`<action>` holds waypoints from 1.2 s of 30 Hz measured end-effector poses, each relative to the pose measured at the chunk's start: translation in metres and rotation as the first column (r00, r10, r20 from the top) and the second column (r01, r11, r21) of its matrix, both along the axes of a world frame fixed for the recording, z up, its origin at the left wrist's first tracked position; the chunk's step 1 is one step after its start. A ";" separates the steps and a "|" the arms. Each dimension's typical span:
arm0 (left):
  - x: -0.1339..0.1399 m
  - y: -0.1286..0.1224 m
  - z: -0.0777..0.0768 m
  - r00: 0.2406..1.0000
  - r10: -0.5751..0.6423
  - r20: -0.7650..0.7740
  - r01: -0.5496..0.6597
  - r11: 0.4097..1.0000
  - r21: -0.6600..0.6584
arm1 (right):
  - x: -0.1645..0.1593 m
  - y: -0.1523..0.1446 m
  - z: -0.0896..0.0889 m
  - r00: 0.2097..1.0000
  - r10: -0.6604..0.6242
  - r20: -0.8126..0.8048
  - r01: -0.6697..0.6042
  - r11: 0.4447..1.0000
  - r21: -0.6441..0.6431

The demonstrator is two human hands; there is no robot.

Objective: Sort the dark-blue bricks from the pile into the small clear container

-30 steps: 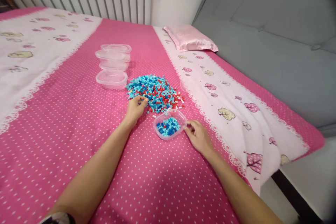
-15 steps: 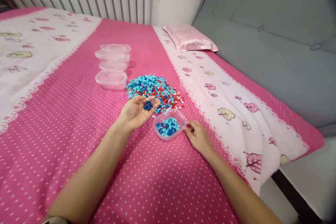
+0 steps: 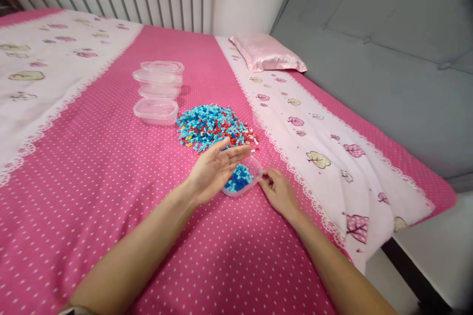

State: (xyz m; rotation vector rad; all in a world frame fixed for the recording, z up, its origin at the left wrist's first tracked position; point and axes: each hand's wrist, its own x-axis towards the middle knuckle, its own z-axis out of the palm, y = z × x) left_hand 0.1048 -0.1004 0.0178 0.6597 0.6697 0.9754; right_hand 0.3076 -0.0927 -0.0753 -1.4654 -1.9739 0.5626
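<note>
The left hand (image 3: 216, 170) is open, fingers straight, over the left side of the clear tub (image 3: 256, 172), whose long axis seems to run near-left to far-right. The right hand (image 3: 279, 191) grips its right rim; the brick pile (image 3: 209, 125) lies beyond.

Beyond the left hand (image 3: 216, 171), the building-brick pile (image 3: 211, 125) mixes light blue, dark blue and red with flecks of yellow and white. The tub (image 3: 255, 170) in the right hand (image 3: 280, 192) is clear (its bricks (image 3: 240, 177) two blues). Beneath both hands, the bedspread (image 3: 229, 261) is deep pink with white polka dots; right of the grip, its white panel (image 3: 325, 130) carries pink and yellowish trees (image 3: 318, 159). Beyond, the pillow (image 3: 268, 52) is pale pink.
</note>
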 end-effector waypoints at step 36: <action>-0.045 0.046 -0.074 0.038 0.641 -0.767 0.619 0.587 0.522 | 0.001 0.001 -0.004 1.000 0.008 0.001 -0.008 1.000 0.019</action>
